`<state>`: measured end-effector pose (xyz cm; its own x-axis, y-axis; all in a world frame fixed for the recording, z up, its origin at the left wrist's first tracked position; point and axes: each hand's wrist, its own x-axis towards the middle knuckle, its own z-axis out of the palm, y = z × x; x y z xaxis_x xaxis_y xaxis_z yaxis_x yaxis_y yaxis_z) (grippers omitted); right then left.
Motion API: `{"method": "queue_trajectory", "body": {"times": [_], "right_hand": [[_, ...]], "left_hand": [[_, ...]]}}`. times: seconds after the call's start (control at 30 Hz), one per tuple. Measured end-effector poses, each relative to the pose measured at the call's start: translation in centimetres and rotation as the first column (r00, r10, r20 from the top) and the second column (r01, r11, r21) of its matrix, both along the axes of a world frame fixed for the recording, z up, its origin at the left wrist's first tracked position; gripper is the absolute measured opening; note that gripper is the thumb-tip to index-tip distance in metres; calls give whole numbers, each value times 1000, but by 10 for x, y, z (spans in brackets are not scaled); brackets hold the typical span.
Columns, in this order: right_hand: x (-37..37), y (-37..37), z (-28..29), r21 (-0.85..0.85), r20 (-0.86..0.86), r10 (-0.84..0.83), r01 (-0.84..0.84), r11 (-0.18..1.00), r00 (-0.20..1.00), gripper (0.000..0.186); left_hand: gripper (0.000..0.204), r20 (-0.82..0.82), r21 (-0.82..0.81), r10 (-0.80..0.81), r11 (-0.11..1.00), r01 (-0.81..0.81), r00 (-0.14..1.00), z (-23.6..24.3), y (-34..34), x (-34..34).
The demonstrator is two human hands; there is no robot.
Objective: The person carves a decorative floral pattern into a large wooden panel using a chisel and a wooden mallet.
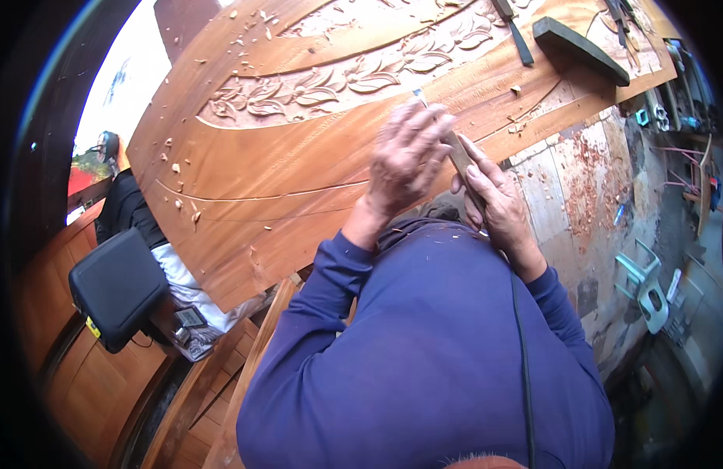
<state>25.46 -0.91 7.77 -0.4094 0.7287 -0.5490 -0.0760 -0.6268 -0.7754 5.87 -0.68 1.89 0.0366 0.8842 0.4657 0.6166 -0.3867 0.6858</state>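
My right hand (498, 205) is closed around a long, narrow chisel (460, 159) with a flat brown body, tilted up and to the left. Its bluish tip shows just past my left fingers. My left hand (408, 152) lies across the upper part of the chisel with its fingers stretched out and slightly blurred; whether it presses on the tool is hidden. Both hands are over the near edge of a large wooden panel (267, 172). A band of carved leaves (314, 90) runs along the panel beyond my hands.
A dark sharpening stone or block (580, 51) and several carving tools (516, 35) lie on the panel's far right. Wood chips (176, 167) are scattered about. At left stands a black padded seat (119, 280); a pale green plastic stool (647, 289) is on the floor at right.
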Motion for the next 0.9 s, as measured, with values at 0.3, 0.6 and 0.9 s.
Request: {"method": "queue_trajectory", "body": {"times": [0.3,0.6,0.9], "right_hand": [[-23,26,1,-105,32,5,-1,994,999,46],[-37,29,13,-180,69,-4,16,984,998,52],[-40,40,15,-190,202,18,21,981,979,49]], "left_hand": [[43,264,-89,-162,978,191,951,-23,57,9],[44,442,-51,-88,991,123,893,-30,62,13],[46,373,-71,-91,989,126,923,-33,66,10]]}}
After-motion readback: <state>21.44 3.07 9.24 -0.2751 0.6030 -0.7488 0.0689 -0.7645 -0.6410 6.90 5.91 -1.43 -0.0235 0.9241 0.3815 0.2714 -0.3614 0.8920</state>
